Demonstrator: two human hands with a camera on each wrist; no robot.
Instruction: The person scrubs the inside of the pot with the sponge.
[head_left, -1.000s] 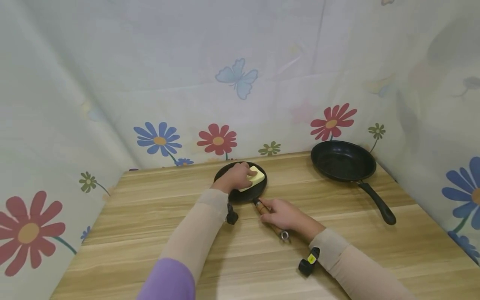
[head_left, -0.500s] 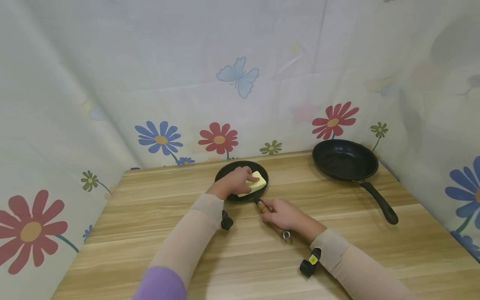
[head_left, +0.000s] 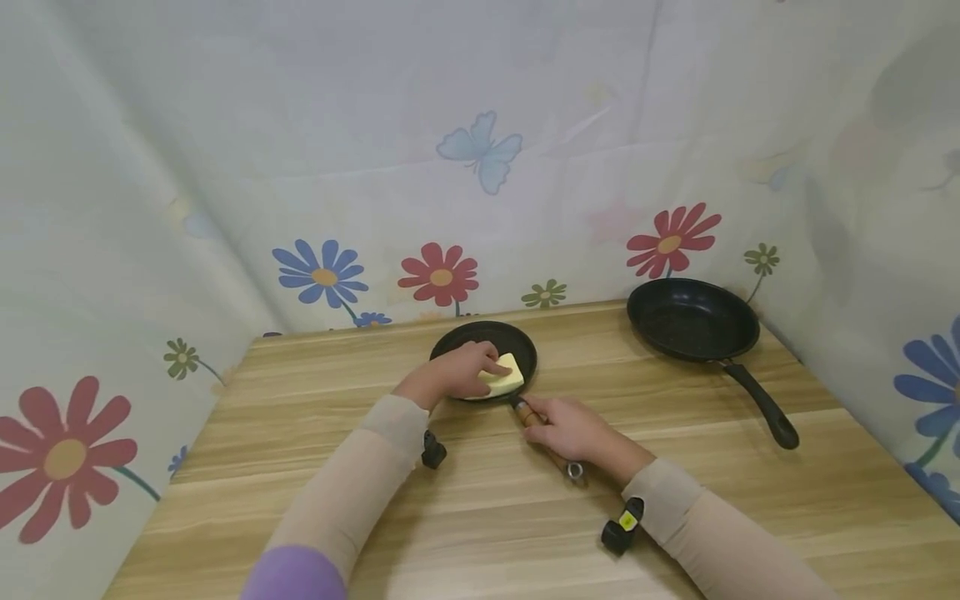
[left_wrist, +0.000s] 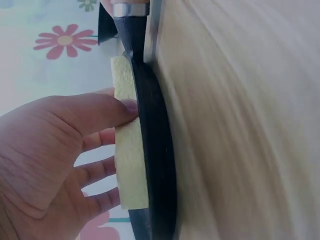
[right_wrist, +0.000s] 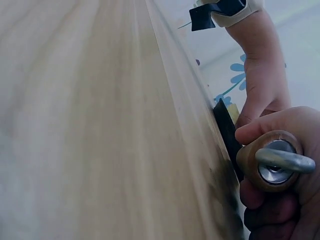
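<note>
Our left hand (head_left: pixel 463 371) now has the yellow sponge (head_left: pixel 510 375) on the near side of the small pan (head_left: pixel 501 333), nearer us than a second ago, so more far surface shows; we judge it a wiping stroke. Thumb and fingers pinch the sponge; our right hand (head_left: pixel 573 429) stays clamped round the handle (head_left: pixel 529 415).

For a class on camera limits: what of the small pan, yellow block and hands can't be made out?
Head: floor of the small pan beneath the yellow block, which covers it.
Head: middle of the wooden handle, covered by the right hand.
Left wrist: part of the small pan, cut off by the bottom edge.
Right wrist: most of the yellow block, behind left hand and small pan.
</note>
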